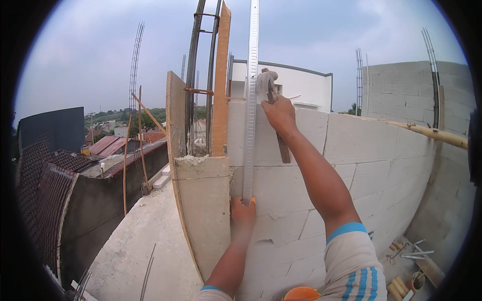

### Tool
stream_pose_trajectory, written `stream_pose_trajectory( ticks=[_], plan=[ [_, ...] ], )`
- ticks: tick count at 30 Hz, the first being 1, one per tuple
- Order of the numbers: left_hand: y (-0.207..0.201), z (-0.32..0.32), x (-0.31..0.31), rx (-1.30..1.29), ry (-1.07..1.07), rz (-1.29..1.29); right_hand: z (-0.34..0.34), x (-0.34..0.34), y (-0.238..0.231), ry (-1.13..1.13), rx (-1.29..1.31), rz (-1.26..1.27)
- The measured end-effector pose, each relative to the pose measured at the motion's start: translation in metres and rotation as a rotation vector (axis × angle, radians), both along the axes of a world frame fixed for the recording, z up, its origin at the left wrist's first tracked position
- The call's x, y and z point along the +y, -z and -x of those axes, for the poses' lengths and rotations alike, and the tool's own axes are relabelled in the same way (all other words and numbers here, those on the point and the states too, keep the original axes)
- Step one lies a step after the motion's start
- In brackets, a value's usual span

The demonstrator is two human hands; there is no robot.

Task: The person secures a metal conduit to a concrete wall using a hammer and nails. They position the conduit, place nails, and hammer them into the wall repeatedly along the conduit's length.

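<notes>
My left hand (243, 211) is closed round the lower end of a long silver metal channel (250, 125), which stands upright against the block wall (291, 188). My right hand (280, 116) grips a claw hammer (284, 149) close under its head. The hammer's head is beside the channel, and the handle hangs down along the wall. I cannot tell whether the head touches the channel. Just left of the channel stands an upright wooden board (221, 80), next to steel rebar (193, 55) tied with stirrups.
Formwork panels (203, 200) enclose the column foot. A bamboo pole (427, 131) lies across the wall at right. An orange bucket (302, 293) sits at the bottom edge. Tiled roofs (55, 173) lie below on the left. Timber and metal pieces (416, 255) lie low at right.
</notes>
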State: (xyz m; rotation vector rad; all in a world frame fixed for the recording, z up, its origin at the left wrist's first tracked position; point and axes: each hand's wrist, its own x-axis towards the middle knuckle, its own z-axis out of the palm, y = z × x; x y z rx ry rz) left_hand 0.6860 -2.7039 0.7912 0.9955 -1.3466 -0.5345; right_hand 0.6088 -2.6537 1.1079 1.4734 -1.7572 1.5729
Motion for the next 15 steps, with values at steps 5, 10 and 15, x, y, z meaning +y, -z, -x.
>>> stream_pose_trajectory(
  ticks=[5, 10, 15],
  plan=[
    [-0.005, -0.017, 0.008, -0.025, -0.058, 0.016, -0.028, -0.002, 0.026, 0.078, 0.181, -0.019],
    [-0.006, -0.014, 0.012, -0.032, -0.035, 0.027, -0.033, -0.012, 0.043, 0.070, 0.204, 0.014],
    [0.003, -0.012, -0.002, -0.002, -0.074, 0.107, -0.043, -0.011, 0.043, 0.036, 0.239, -0.012]
  ],
)
